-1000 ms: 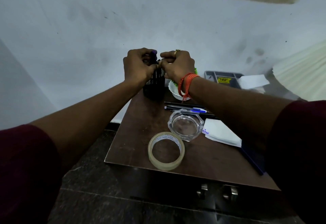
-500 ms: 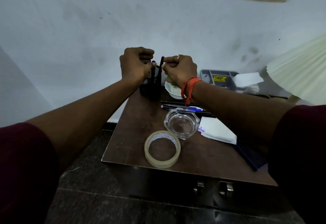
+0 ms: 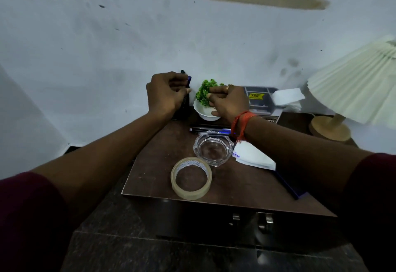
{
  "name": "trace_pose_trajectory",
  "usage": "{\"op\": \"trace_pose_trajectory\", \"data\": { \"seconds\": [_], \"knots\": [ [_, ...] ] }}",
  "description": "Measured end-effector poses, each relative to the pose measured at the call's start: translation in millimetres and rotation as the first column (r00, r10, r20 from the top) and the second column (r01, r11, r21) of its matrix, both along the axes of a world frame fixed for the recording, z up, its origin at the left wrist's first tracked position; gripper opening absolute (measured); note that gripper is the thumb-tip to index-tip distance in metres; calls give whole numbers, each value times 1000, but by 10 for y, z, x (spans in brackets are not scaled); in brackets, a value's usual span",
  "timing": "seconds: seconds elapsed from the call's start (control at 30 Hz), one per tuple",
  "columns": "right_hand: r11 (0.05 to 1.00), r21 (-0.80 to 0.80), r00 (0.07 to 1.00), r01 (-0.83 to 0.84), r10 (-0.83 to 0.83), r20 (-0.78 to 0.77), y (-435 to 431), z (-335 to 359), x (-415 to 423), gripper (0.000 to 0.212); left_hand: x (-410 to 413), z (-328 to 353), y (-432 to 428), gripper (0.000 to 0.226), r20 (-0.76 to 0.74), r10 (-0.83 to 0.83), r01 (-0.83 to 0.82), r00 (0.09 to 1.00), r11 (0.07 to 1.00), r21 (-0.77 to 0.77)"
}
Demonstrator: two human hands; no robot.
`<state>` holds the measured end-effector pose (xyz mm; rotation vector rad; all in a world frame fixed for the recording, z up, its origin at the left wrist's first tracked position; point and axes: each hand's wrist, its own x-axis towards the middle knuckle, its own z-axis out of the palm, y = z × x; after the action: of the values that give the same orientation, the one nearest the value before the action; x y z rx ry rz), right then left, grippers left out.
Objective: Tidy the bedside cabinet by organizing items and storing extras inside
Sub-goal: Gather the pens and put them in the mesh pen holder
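My left hand (image 3: pixel 166 95) is closed around the top of a black mesh pen holder (image 3: pixel 182 109) at the back of the brown cabinet top (image 3: pixel 150 171); pen tips (image 3: pixel 188 78) stick out above my fingers. My right hand (image 3: pixel 230 102) grips a small white pot (image 3: pixel 203 112) with a green plant (image 3: pixel 204 91), thumb low on the pot and fingers on the leaves. Two pens (image 3: pixel 205 130) lie in front of the pot. Nearer me stand a clear glass ashtray (image 3: pixel 213 149) and a roll of clear tape (image 3: pixel 191 178).
A white folded paper (image 3: pixel 252 156) lies on a blue book (image 3: pixel 289 188) under my right forearm. An organizer box (image 3: pixel 262 100) and a tissue (image 3: pixel 286 96) sit at the back. A pleated lamp (image 3: pixel 355 83) stands at right. Metal handles (image 3: pixel 235 219) are on the cabinet front.
My right hand has left the pen holder and moved right onto the plant pot, uncovering the green plant. My left hand stays on the pen holder.
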<state>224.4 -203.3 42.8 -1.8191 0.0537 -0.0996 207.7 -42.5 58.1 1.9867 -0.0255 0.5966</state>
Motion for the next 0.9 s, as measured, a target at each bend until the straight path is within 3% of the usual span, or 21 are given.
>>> {"op": "trace_pose_trajectory", "data": {
  "seconds": [0.17,0.43,0.5,0.9],
  "knots": [
    [997,65,996,44,-39,-79,-312,-117,-247,23,-136,-111,-142,32,-39,-67,69,997,996,56],
    [960,229,971,161,-113,-209,-763,-290,-549,4,-287,-214,-457,26,-172,-201,229,964,961,158],
    [955,214,962,208,-160,-222,-853,-337,-576,13,-285,-254,-549,25,-193,-221,259,956,945,199],
    [921,238,913,308,-216,-346,-962,-514,-580,17,-222,-412,-971,28,-336,-264,412,904,749,519]
  ]
}}
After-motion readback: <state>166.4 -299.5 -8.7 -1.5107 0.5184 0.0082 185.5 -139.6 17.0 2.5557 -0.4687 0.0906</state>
